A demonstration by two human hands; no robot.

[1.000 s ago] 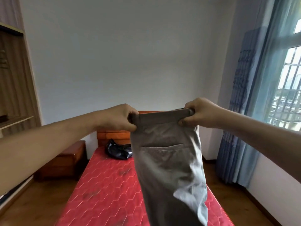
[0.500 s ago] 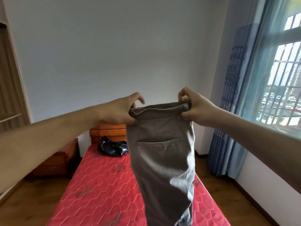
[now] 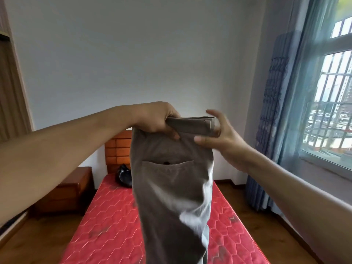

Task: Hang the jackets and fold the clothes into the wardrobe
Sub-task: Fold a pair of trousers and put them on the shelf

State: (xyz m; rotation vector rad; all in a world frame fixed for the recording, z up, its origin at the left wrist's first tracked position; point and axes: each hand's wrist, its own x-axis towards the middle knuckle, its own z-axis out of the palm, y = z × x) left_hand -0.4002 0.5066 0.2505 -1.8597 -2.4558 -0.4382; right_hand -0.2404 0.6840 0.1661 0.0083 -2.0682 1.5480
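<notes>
Grey-brown trousers point(image 3: 171, 187) hung above red mattress point(image 3: 106, 225) | waistband point(image 3: 190, 125) gripped by left hand point(image 3: 154, 119) | right hand point(image 3: 222, 136) fingers spread at waistband end

Daylight from barred glass window point(image 3: 331, 103) at right frame; upper panes blown out. Wide-angle bowing at edges. Hanging grey-brown cotton trousers point(image 3: 171, 187) slightly motion-blurred.

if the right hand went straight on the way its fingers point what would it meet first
The trousers' waistband: the right hand points left at its end, seemingly touching it. Beyond lies the left hand gripping the other end, though depth is unclear.
</notes>
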